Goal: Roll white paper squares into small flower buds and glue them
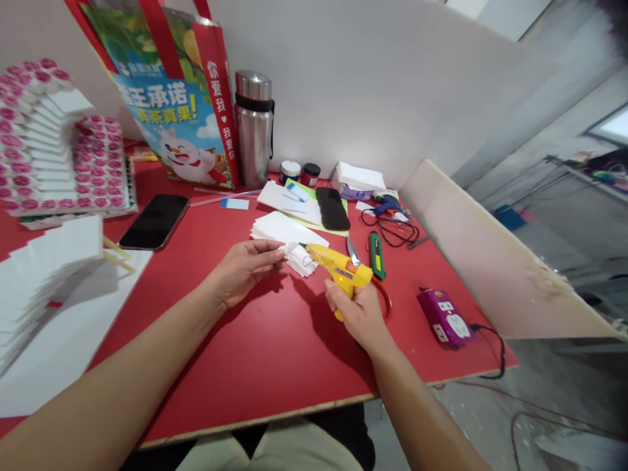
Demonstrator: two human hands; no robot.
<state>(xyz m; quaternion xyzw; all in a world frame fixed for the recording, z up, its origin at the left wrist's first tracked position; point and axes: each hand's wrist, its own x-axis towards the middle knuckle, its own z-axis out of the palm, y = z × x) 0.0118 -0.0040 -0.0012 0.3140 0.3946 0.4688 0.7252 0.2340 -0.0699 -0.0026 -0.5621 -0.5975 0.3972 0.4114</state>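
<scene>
My right hand (357, 313) is closed around the grip of a yellow glue gun (338, 266), its nozzle pointing left. My left hand (245, 267) pinches a small white paper piece (288, 248) right at the nozzle tip. Both hover just above the red table (275, 353). Behind them lies a stack of white paper slips (284, 232).
A black phone (154, 221) lies at the left, a second black phone (332, 208) behind. Steel flask (254, 127), printed bag (171, 98), pink-dotted white stacks (53, 144), fanned white cards (44, 275), green cutter (377, 255), scissors (353, 252), purple power strip (445, 318), white board wall (490, 255) at right.
</scene>
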